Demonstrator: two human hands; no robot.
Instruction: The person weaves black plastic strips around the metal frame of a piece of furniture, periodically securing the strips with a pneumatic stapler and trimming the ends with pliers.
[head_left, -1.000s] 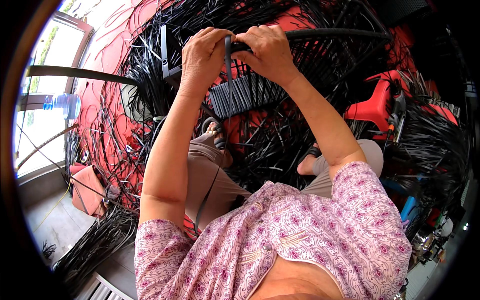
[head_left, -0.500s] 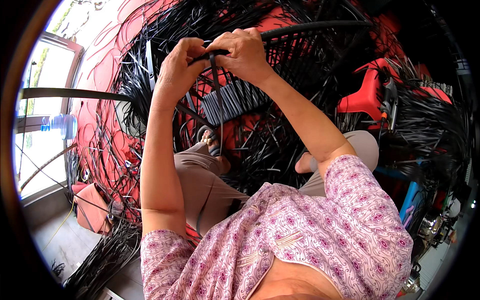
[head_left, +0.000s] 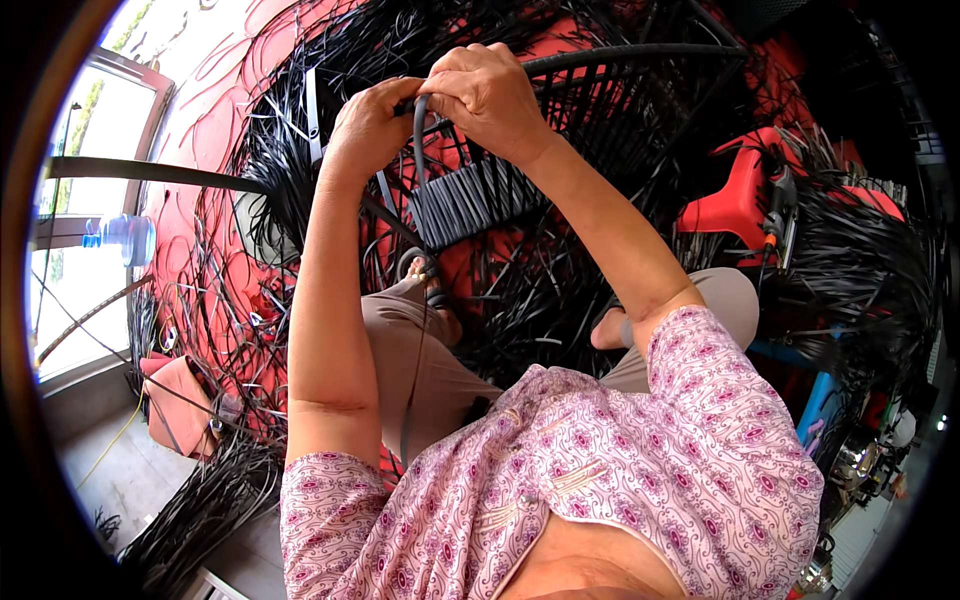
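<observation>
Both of my hands meet at the curved black rail [head_left: 630,56] of a frame with many black strips across it. My right hand [head_left: 487,103] is closed, pinching a flat black plastic strip [head_left: 419,145] whose length hangs down toward my lap. Beside it, my left hand [head_left: 372,128] has curled fingers that touch the right fingertips; what they grip is hidden. Below the hands lies a tightly woven dark grey panel [head_left: 475,203], inside the frame.
Black strips lie heaped over the red floor covering [head_left: 195,290]. A red plastic stool [head_left: 735,200] stands at the right, with a dark hand tool [head_left: 780,215] against it. At the left are a long black bar [head_left: 160,172], a blue water bottle [head_left: 128,240] and a pinkish bag [head_left: 180,405].
My right hand has risen slightly and turned. The left hand has shifted a little right, its fingers closing in. The strip's hanging part has swung left and looks wider near the fingers.
</observation>
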